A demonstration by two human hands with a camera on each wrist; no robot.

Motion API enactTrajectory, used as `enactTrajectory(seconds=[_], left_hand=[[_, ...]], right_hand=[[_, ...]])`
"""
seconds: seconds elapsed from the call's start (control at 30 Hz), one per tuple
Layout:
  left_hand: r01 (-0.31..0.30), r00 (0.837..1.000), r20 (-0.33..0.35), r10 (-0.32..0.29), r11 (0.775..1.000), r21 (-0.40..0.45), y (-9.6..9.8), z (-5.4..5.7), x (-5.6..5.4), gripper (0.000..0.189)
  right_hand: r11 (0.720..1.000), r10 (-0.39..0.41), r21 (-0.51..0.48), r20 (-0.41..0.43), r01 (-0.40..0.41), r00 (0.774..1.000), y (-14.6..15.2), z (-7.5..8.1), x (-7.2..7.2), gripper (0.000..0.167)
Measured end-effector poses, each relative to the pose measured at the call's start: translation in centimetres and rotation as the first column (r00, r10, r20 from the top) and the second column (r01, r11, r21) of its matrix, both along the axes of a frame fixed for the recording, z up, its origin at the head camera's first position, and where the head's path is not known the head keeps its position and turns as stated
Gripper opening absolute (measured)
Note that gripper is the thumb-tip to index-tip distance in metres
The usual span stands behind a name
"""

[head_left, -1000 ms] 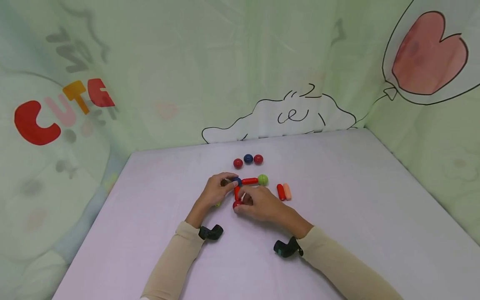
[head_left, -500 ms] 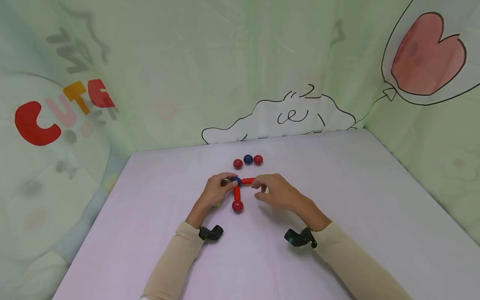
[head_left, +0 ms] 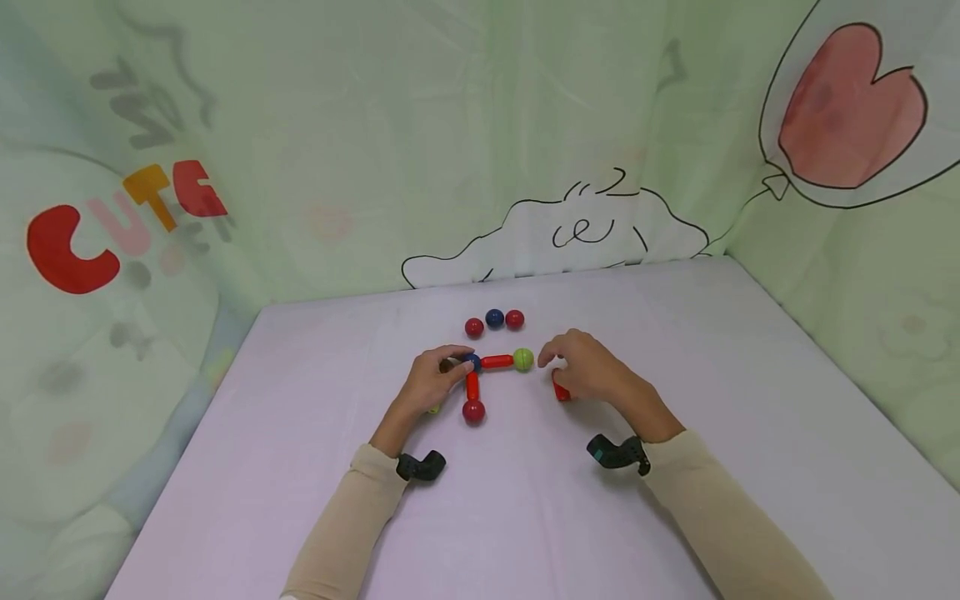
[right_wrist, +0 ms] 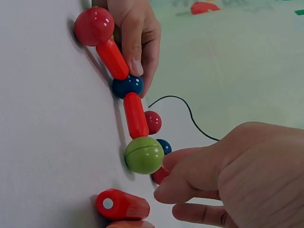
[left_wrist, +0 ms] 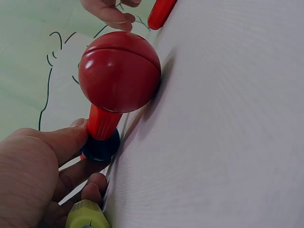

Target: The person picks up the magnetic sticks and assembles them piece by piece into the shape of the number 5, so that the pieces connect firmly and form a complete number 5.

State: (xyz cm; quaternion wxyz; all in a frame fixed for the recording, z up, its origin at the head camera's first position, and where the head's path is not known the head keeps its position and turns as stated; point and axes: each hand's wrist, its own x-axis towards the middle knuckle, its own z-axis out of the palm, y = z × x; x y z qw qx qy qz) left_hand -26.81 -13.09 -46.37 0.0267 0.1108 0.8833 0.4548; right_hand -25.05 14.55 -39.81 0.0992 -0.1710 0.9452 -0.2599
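Observation:
My left hand pinches a blue ball at the corner of an L-shaped magnetic construction. From that ball one red rod runs right to a green ball. Another red rod runs toward me to a red ball. My right hand, fingers bent loosely and holding nothing, hovers over a loose red rod to the right of the green ball. An orange rod lies beside it, hidden by the hand in the head view.
Behind the construction sit a loose red ball, a blue ball and another red ball. A yellow-green rod lies by my left hand. A printed curtain hangs behind the pale table.
My right hand has left the red ball near me and moved right, past the green ball, to the loose rods. The left hand stays at the blue ball.

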Motion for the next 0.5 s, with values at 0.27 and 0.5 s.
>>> enactTrajectory(seconds=[0.27, 0.5], left_hand=[[0.0, 1.0, -0.005, 0.0, 1.0, -0.009, 0.0, -0.1, -0.2, 0.032], [-0.004, 1.0, 0.005, 0.004, 1.0, -0.007, -0.1, -0.2, -0.2, 0.032]], right_hand=[[1.0, -0.002, 0.022, 0.036, 0.001, 0.999, 0.4, -1.1, -0.6, 0.027], [0.998, 0.051, 0.041, 0.006, -0.052, 0.999, 0.1, -2.2, -0.9, 0.021]])
